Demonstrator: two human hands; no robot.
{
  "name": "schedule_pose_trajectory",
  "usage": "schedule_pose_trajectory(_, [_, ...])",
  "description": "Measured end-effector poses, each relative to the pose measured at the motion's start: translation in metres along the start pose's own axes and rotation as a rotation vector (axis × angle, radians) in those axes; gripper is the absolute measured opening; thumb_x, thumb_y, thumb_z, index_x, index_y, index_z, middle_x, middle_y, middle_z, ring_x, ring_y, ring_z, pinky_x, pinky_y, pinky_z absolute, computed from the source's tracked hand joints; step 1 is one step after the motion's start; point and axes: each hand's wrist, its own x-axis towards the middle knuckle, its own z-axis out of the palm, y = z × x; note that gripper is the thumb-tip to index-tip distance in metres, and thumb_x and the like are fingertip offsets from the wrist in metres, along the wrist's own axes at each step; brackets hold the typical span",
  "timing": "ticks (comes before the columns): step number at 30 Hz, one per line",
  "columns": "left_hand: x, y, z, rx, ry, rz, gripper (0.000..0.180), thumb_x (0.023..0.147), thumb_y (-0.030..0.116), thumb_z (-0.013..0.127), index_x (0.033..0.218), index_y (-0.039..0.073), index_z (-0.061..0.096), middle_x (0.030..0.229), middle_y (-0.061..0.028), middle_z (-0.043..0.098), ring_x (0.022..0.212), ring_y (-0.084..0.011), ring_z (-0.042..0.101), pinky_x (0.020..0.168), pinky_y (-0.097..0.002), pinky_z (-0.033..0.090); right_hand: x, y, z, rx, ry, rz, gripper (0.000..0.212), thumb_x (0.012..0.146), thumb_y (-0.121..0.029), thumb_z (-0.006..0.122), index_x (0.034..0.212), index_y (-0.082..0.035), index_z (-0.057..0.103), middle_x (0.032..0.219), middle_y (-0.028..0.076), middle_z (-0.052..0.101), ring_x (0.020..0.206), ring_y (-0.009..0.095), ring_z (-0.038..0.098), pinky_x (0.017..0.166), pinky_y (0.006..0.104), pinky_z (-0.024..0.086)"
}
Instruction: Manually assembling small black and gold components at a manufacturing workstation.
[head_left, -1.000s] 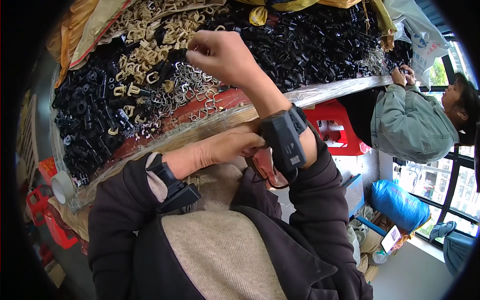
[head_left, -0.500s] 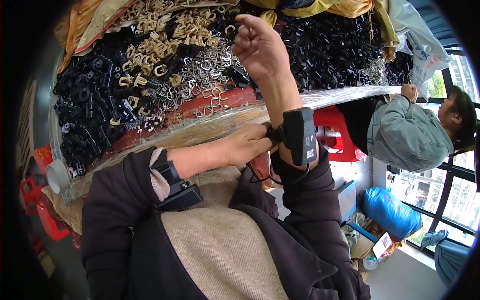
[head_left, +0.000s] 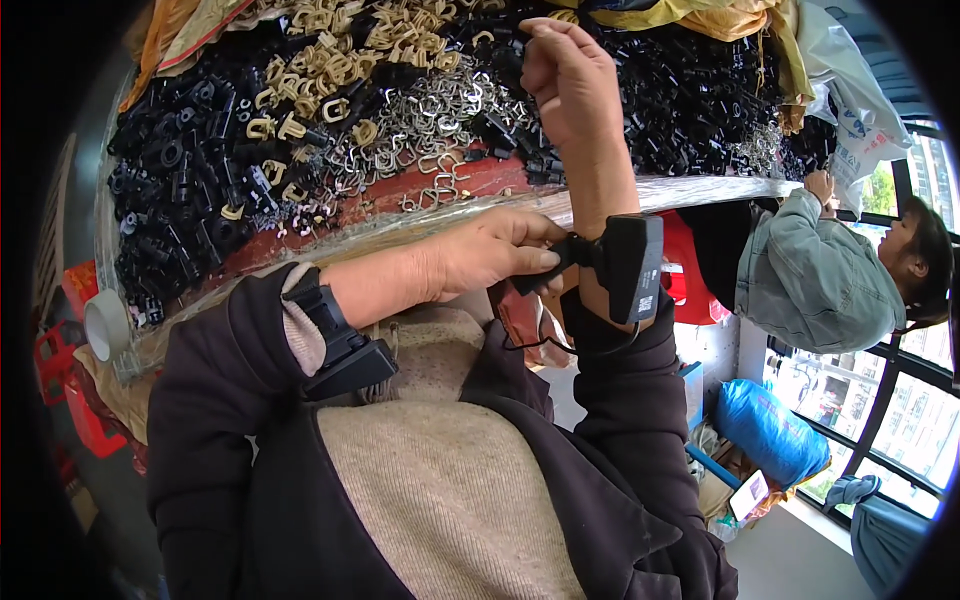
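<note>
My left hand (head_left: pixel 495 250) is closed, its thumb and fingers pinching the black strap (head_left: pixel 572 252) at my right wrist. That strap carries a black box-shaped device (head_left: pixel 634 268) with a thin cable hanging below it. My right hand (head_left: pixel 578 85) is raised over the heap of parts, its fingers curled into a loose fist, with nothing visible in them. A second black device (head_left: pixel 355 366) sits strapped to my left forearm. Under and around my right hand lie black plastic parts (head_left: pixel 660 110), silvery metal clips (head_left: pixel 440 120) and beige U-shaped clips (head_left: pixel 325 75).
A roll of tape (head_left: pixel 107 325) stands at the table's left corner. Plastic film covers the table's near edge (head_left: pixel 400 236). To the right, a person in a green jacket (head_left: pixel 830 270) works at the same table, near a red stool (head_left: pixel 690 275). A blue sack (head_left: pixel 772 425) lies by the window.
Both my hands have shifted a little to the right in the picture. My left hand's thumb and fingers now show more plainly on the strap.
</note>
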Motion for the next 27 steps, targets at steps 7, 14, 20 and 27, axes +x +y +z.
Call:
schedule_pose_trajectory(7, [0.003, 0.001, 0.001, 0.145, -0.014, -0.037, 0.015, 0.086, 0.005, 0.049, 0.094, -0.005, 0.056, 0.082, -0.0074, 0.061, 0.07, -0.0111, 0.058, 0.068, -0.0243, 0.047, -0.006, 0.011, 0.0, 0.076, -0.013, 0.027, 0.011, 0.082, -0.006, 0.054, 0.088, 0.001, 0.06, 0.063, 0.001, 0.051, 0.05, 0.006, 0.042, 0.047, 0.0163, 0.035])
schedule_pose_trajectory(14, [0.006, -0.004, -0.008, 0.24, -0.065, 0.015, 0.014, 0.082, 0.002, 0.05, 0.091, -0.005, 0.057, 0.08, -0.0067, 0.062, 0.074, -0.0134, 0.058, 0.07, -0.0259, 0.047, -0.01, 0.018, 0.014, -0.422, -0.046, -0.092, 0.013, 0.082, -0.008, 0.055, 0.089, 0.001, 0.06, 0.063, -0.002, 0.051, 0.054, 0.003, 0.042, 0.049, 0.0153, 0.033])
schedule_pose_trajectory(20, [0.004, -0.001, -0.028, 0.571, -0.108, 0.2, 0.024, 0.079, 0.003, 0.055, 0.102, -0.002, 0.053, 0.103, -0.0059, 0.055, 0.095, -0.0143, 0.051, 0.083, -0.0298, 0.042, -0.037, -0.012, 0.075, -0.247, -0.29, -0.099, 0.013, 0.082, -0.012, 0.055, 0.088, -0.001, 0.061, 0.065, -0.004, 0.052, 0.061, 0.002, 0.045, 0.054, 0.0167, 0.036])
schedule_pose_trajectory(27, [0.017, 0.005, -0.021, 0.704, -0.269, 0.623, 0.016, 0.071, 0.007, 0.061, 0.086, 0.003, 0.059, 0.099, -0.0091, 0.055, 0.092, -0.0175, 0.053, 0.078, -0.0297, 0.042, -0.07, -0.004, 0.11, -0.019, -0.569, -0.033, 0.01, 0.081, -0.01, 0.055, 0.083, -0.001, 0.059, 0.063, -0.005, 0.052, 0.057, 0.002, 0.045, 0.049, 0.0191, 0.037])
